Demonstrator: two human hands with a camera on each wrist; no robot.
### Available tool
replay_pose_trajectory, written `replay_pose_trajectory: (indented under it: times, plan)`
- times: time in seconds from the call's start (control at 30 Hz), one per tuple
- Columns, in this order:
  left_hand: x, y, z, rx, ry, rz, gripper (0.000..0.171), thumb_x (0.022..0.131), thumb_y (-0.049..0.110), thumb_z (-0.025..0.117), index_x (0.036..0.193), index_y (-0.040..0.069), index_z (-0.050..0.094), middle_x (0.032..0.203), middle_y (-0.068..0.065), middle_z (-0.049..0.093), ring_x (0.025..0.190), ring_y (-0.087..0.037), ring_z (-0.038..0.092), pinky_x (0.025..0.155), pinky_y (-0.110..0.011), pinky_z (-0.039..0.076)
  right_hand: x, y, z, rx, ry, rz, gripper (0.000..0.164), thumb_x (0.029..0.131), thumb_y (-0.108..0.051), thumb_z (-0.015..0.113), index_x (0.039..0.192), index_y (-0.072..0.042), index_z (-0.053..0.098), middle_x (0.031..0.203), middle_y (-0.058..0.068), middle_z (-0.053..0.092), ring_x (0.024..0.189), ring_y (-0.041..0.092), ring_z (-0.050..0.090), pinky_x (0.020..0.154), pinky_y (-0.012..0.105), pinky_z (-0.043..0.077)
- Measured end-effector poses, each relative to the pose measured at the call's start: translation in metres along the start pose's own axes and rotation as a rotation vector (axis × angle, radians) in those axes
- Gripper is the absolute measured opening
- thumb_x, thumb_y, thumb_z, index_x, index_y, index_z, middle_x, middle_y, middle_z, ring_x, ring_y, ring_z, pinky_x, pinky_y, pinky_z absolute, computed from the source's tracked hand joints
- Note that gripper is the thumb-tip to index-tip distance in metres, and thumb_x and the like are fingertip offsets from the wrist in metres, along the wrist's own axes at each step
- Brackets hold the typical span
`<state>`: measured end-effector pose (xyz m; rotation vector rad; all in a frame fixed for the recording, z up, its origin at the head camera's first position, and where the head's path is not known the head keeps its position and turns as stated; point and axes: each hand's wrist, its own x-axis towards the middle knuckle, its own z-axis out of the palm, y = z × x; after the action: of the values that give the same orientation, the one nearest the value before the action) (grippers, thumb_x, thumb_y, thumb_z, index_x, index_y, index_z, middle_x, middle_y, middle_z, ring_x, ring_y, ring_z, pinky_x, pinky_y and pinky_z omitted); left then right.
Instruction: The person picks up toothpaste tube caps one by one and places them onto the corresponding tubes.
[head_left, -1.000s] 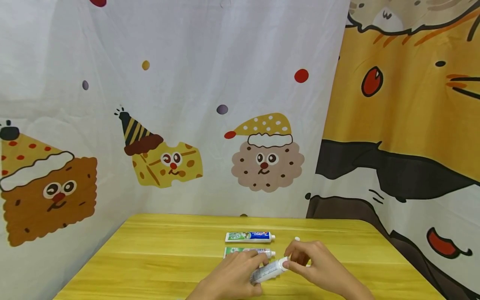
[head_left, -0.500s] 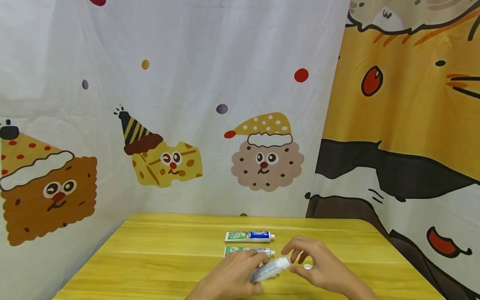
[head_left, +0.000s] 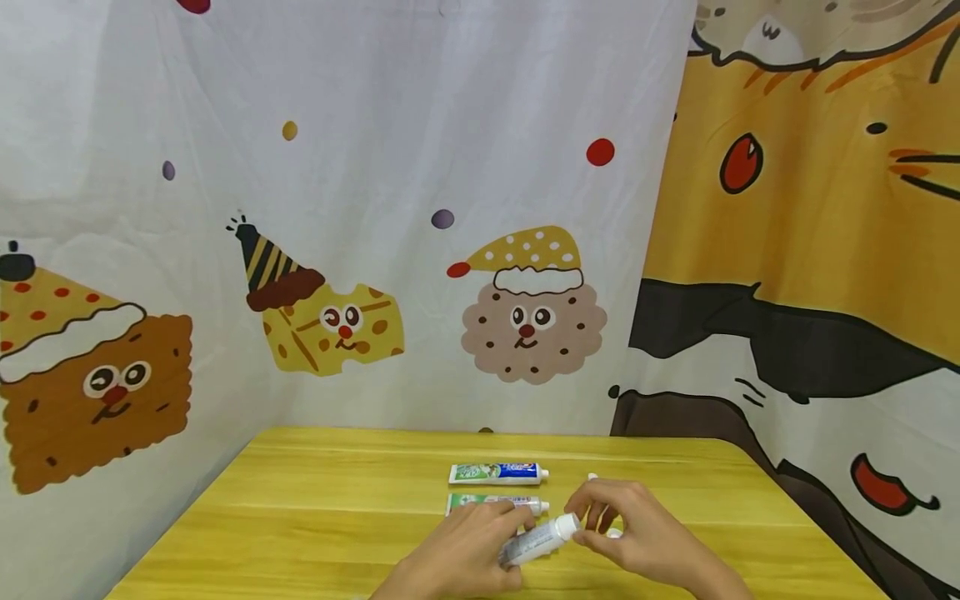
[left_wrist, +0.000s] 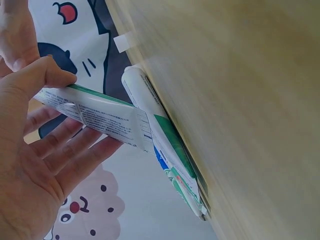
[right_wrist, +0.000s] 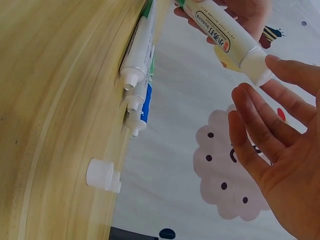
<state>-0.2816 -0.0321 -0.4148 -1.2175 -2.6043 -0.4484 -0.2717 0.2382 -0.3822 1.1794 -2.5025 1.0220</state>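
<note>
My left hand [head_left: 468,546] grips a white toothpaste tube [head_left: 529,547], tilted so that its white cap [head_left: 567,525] points up and to the right. In the left wrist view, the thumb lies on top of the tube [left_wrist: 100,117] with the fingers beneath. Just right of the cap is my right hand [head_left: 641,533], its fingers spread and loosely bent. The right wrist view shows its thumb tip at the edge of the cap [right_wrist: 256,66] and other fingertips close below. Lettering and a green end mark this tube [right_wrist: 217,27].
Behind the hands lie a blue-and-green toothpaste tube [head_left: 497,474] and a green-and-white one [head_left: 536,505], partly covered by the left hand. A third tube [right_wrist: 137,60] lies nearest in the right wrist view. Loose white caps [head_left: 614,533] stand on the wooden table [head_left: 337,500].
The right fingers were on the cap, came away from it, and are now back close beside it. The left hand keeps its hold on the tube, nearly unmoved.
</note>
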Motion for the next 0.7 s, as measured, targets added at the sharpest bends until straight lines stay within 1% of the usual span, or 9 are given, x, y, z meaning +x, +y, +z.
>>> replay_pose_trajectory:
  times: [0.17,0.27,0.37,0.5,0.63,0.7]
  plan:
    - [-0.0005,-0.0007,0.0001,-0.008,-0.002,0.002,0.051,0.077,0.026,0.082,0.125,0.03,0.063,0.111,0.013,0.069,0.077,0.003,0.049,0.068,-0.016,0.043,0.0011,-0.0002,0.0003,-0.02,-0.014,0.029,0.007,0.096,-0.025,0.073,0.101,-0.028,0.07,0.093,-0.015,0.071,0.073,-0.004,0.062,0.062,0.023,0.056]
    - [-0.0006,-0.0011,0.0004,-0.003,0.006,0.011,0.051,0.077,0.026,0.082,0.124,0.03,0.063,0.11,0.013,0.069,0.077,0.004,0.049,0.067,-0.016,0.042,0.0021,-0.0006,0.0002,-0.033,-0.02,0.05,0.006,0.098,-0.025,0.072,0.099,-0.03,0.07,0.091,-0.016,0.071,0.073,-0.004,0.061,0.062,0.023,0.056]
    - [-0.001,-0.0014,0.0005,-0.001,0.012,0.013,0.051,0.077,0.026,0.081,0.124,0.029,0.064,0.109,0.013,0.069,0.076,0.004,0.048,0.067,-0.015,0.042,0.0029,-0.0007,0.0,-0.042,-0.029,0.074,0.004,0.099,-0.028,0.069,0.097,-0.031,0.071,0.09,-0.017,0.07,0.073,-0.004,0.061,0.063,0.023,0.056]
    - [-0.0017,-0.0017,0.0007,0.002,0.017,0.016,0.051,0.076,0.026,0.082,0.124,0.029,0.064,0.109,0.013,0.069,0.077,0.004,0.048,0.067,-0.015,0.042,0.0022,-0.0003,-0.0008,-0.053,-0.041,0.091,0.01,0.102,-0.032,0.064,0.096,-0.03,0.072,0.087,-0.018,0.069,0.073,-0.004,0.06,0.063,0.023,0.055]
    - [-0.0013,-0.0011,0.0004,0.001,0.01,0.007,0.051,0.076,0.027,0.082,0.124,0.029,0.064,0.11,0.014,0.068,0.078,0.005,0.049,0.068,-0.016,0.043,0.0013,-0.0006,-0.0016,-0.052,-0.043,0.117,0.012,0.103,-0.033,0.062,0.1,-0.028,0.072,0.087,-0.018,0.069,0.075,-0.004,0.061,0.064,0.023,0.055]
    - [-0.001,-0.0005,0.0,-0.005,0.003,-0.002,0.051,0.076,0.027,0.082,0.124,0.03,0.064,0.111,0.013,0.068,0.079,0.005,0.049,0.069,-0.016,0.043,0.0009,-0.0013,-0.0021,-0.037,-0.038,0.123,0.01,0.102,-0.034,0.065,0.105,-0.026,0.071,0.09,-0.016,0.069,0.076,-0.003,0.062,0.065,0.023,0.055]
